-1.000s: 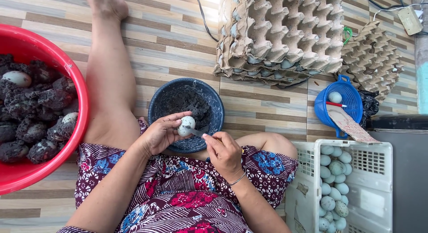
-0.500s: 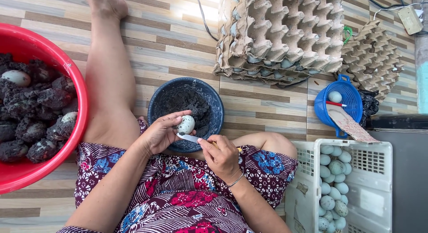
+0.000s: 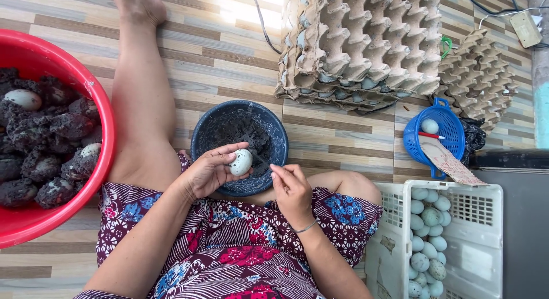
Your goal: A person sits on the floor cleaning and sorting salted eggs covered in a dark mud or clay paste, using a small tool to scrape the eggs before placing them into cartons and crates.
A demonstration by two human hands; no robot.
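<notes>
My left hand (image 3: 209,172) holds a pale, speckled egg (image 3: 241,162) by the fingertips over the near rim of a dark blue bowl (image 3: 201,130) that has black ash paste in it. My right hand (image 3: 291,190) hovers a little to the right of the egg, not touching it. Its fingers are pinched on a thin pale scraper that is almost hidden now. Both hands are above my lap, which is covered in patterned cloth.
A big red basin (image 3: 106,133) of ash-coated eggs sits at the left beside my outstretched leg. Stacked cardboard egg trays (image 3: 366,42) lie beyond the bowl, with more trays (image 3: 480,76) and a blue strainer (image 3: 452,133) to the right. A white crate (image 3: 389,230) of clean pale eggs stands at the lower right.
My right hand has drawn back from the egg, down and to the right. The left hand has kept the egg over the bowl and turned it slightly.
</notes>
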